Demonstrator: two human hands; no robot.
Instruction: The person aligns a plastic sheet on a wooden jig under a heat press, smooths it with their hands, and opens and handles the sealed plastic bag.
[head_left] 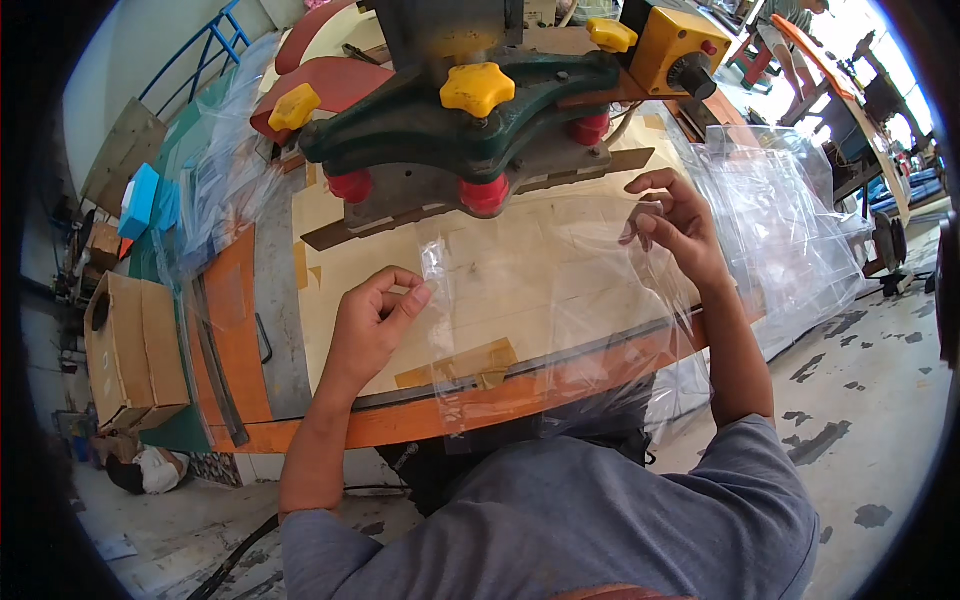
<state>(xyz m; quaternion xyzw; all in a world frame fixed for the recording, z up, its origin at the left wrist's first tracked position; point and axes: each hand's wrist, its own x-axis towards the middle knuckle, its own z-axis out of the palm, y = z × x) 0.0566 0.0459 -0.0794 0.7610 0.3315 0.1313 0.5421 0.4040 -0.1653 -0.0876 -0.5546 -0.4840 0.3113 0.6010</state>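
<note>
Your grey short-sleeved shirt [600, 510] is nearest, up against the curved orange front edge [290, 436] of the worktable. A sheet of clear, creased plastic film [590, 340] lies before you, its lower part hanging over that edge towards your lap. Beneath the film is a pale, flat wooden board [335, 285], with a strip of brown translucent tape [455, 365] stuck near its front.

Your left hand [365, 328] is at the film's left border, fingers curled and the thumb tip closed up to the forefinger; you can't tell from this view whether it has the film pinched. Your right hand [685, 230] is raised at the film's far right corner, fingers bent and partly spread, with a bit of film caught between thumb and fingertips.

To your right, well past the board, a loose heap of clear plastic sheeting [790, 220] spreads beyond the table. Just beyond your hands stands a dark green cast-metal press head [420, 140] with yellow star-shaped knobs [478, 90], red cylindrical bushings [484, 196] and a long, thin steel bar [325, 236] beneath. Behind it on the right is a yellow control box [675, 50]. Farthest off, another person [792, 35] stands at the upper right.
</note>
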